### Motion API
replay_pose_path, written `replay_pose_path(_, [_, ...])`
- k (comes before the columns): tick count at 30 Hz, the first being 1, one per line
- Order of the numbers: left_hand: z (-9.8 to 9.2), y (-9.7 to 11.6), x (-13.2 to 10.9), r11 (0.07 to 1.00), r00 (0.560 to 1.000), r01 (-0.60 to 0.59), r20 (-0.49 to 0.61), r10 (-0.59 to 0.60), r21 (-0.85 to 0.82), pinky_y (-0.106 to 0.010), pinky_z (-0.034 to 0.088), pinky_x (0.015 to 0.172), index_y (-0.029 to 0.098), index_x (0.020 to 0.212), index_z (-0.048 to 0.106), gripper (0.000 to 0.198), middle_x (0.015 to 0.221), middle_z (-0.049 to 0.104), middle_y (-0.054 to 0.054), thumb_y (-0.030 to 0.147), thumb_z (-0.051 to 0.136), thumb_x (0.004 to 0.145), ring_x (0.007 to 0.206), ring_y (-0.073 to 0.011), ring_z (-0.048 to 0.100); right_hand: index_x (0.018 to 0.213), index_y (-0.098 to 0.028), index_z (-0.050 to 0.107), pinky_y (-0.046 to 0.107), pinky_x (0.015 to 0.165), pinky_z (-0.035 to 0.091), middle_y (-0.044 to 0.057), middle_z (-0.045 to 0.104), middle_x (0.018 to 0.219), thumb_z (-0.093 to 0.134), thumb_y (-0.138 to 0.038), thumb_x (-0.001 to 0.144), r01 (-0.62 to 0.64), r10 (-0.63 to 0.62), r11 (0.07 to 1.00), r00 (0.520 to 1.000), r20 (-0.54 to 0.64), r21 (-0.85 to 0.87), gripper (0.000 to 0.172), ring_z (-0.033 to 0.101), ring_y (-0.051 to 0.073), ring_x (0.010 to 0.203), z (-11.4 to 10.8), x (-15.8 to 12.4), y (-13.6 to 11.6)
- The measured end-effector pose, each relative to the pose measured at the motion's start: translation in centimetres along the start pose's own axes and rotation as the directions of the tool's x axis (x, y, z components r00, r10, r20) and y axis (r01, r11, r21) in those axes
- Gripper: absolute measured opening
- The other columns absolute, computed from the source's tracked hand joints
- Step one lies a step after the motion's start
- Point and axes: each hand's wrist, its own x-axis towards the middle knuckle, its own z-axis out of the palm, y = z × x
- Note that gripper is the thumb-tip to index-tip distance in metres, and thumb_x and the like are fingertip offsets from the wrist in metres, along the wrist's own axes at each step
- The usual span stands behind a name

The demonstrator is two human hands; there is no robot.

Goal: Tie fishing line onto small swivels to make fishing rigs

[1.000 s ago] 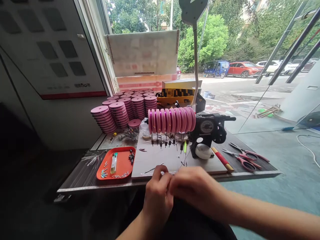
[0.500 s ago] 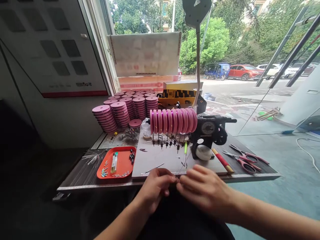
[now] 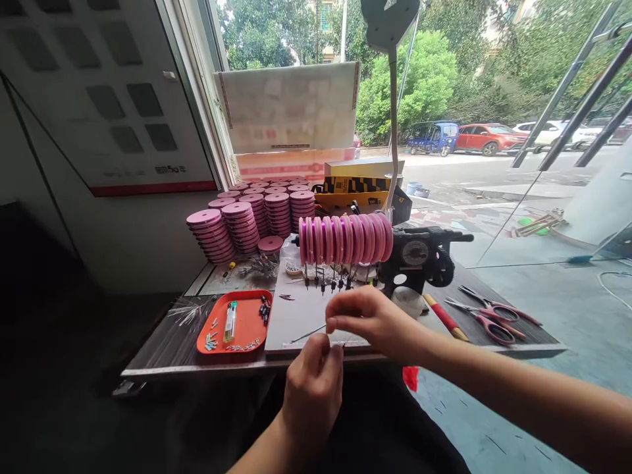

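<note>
Left hand (image 3: pixel 313 388) curled tight, right hand (image 3: pixel 366 322) pinched just far-right of it; can't tell what either grips. Thin tool (image 3: pixel 304 336) on white board (image 3: pixel 286 317), just far-left of left hand, long axis near-left to far-right.

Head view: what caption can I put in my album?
Left hand and right hand close together before a row of pink discs.

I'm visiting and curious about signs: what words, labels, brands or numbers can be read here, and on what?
"50", on the wall panel; characters beside it are too blurred.
Too small or blurred to read:
dial on the black machine
any print on the green-capped tube
print on the yellow-and-black box
print on the pale window sheet
</note>
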Motion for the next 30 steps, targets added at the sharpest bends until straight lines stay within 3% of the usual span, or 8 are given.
replay_pose_path(3, [-0.2, -0.1, 0.1, 0.978, 0.983, -0.185, 0.002, 0.186, 0.101, -0.024, 0.05, 0.06, 0.012, 0.079, 0.066, 0.016, 0.078, 0.068, -0.012, 0.003, 0.053, 0.078, 0.063, -0.0171, 0.063, 0.064, -0.013, 0.057, 0.02, 0.053, 0.042, -0.002, 0.057, 0.057, 0.057, -0.016, 0.074, -0.036, 0.034, 0.999, 0.994, 0.1, 0.016, 0.01, 0.052, 0.01, 0.054, -0.3, 2.2, 0.0])
replay_pose_path(6, [-0.8, 0.1, 1.2, 0.942, 0.968, 0.187, 0.215, -0.129, -0.279, -0.023, 0.047, 0.057, 0.017, 0.069, 0.067, 0.016, 0.069, 0.067, -0.006, 0.006, 0.057, 0.073, 0.058, -0.0145, 0.059, 0.069, -0.013, 0.058, 0.021, 0.054, 0.041, -0.001, 0.058, 0.062, 0.056, -0.015, 0.075, -0.019, 0.022, 0.999, 0.997, 0.07, -0.042, 0.006, 0.052, 0.011, 0.058, -0.5, 0.9, 0.4])
replay_pose_path(8, [-1.0, 0.2, 2.1, 0.504, 0.706, 0.708, 0.517, -0.484, -0.494, -0.019, 0.042, 0.049, 0.017, 0.058, 0.066, 0.014, 0.06, 0.063, -0.002, 0.006, 0.061, 0.066, 0.052, -0.0108, 0.052, 0.078, -0.014, 0.059, 0.023, 0.058, 0.039, 0.0, 0.058, 0.068, 0.054, -0.015, 0.079, 0.087, -0.097, 0.975, 0.994, -0.039, -0.206, 0.005, 0.049, 0.012, 0.062, -0.5, -1.5, 0.8])
replay_pose_path(11, [-0.9, 0.0, 3.0, -0.189, 0.236, 0.907, 0.827, -0.511, -0.376, -0.015, 0.031, 0.038, 0.015, 0.053, 0.062, 0.009, 0.054, 0.059, 0.0, 0.007, 0.063, 0.058, 0.044, -0.0059, 0.042, 0.082, -0.014, 0.061, 0.027, 0.056, 0.034, 0.003, 0.059, 0.067, 0.042, -0.01, 0.087, 0.442, -0.565, 0.54, 0.821, 0.081, -0.716, 0.02, 0.045, 0.014, 0.06, -0.1, -4.8, 1.8])
replay_pose_path(14, [-0.5, -0.2, 3.1, -0.367, 0.106, 0.886, 0.895, -0.434, -0.282, -0.012, 0.027, 0.036, 0.014, 0.055, 0.059, 0.006, 0.049, 0.055, 0.002, 0.01, 0.063, 0.055, 0.04, -0.0038, 0.041, 0.079, -0.011, 0.063, 0.031, 0.057, 0.034, 0.005, 0.06, 0.071, 0.035, -0.003, 0.086, 0.523, -0.663, 0.122, 0.675, 0.323, -0.844, 0.03, 0.046, 0.015, 0.063, 1.0, -6.1, 2.8])
replay_pose_path(17, [-0.3, -0.2, 2.8, -0.473, 0.055, 0.847, 0.923, -0.38, -0.245, -0.011, 0.026, 0.035, 0.013, 0.053, 0.056, 0.009, 0.045, 0.05, 0.005, 0.009, 0.065, 0.053, 0.039, -0.0035, 0.043, 0.073, -0.011, 0.062, 0.031, 0.059, 0.034, 0.004, 0.058, 0.07, 0.036, -0.002, 0.084, 0.53, -0.645, 0.095, 0.677, 0.354, -0.843, 0.029, 0.046, 0.015, 0.064, 1.9, -5.9, 3.0])
replay_pose_path(22, [-0.2, -0.1, 2.4, -0.503, 0.106, 0.81, 0.919, -0.38, -0.302, -0.011, 0.031, 0.036, 0.011, 0.056, 0.06, 0.007, 0.051, 0.059, 0.001, 0.006, 0.065, 0.055, 0.039, -0.0025, 0.043, 0.079, -0.013, 0.061, 0.03, 0.055, 0.032, 0.001, 0.055, 0.063, 0.042, -0.007, 0.086, 0.578, -0.584, 0.229, 0.725, 0.365, -0.783, 0.021, 0.045, 0.014, 0.06, 2.3, -5.8, 2.2])
replay_pose_path(30, [-0.2, -0.1, 2.7, -0.58, 0.05, 0.778, 0.944, -0.327, -0.242, -0.009, 0.028, 0.032, 0.012, 0.052, 0.057, 0.011, 0.044, 0.05, 0.005, 0.004, 0.065, 0.053, 0.038, -0.0028, 0.046, 0.071, -0.011, 0.062, 0.031, 0.057, 0.032, 0.004, 0.057, 0.068, 0.034, -0.001, 0.086, 0.531, -0.674, 0.14, 0.669, 0.312, -0.836, 0.033, 0.044, 0.014, 0.061, 2.0, -5.5, 3.5])
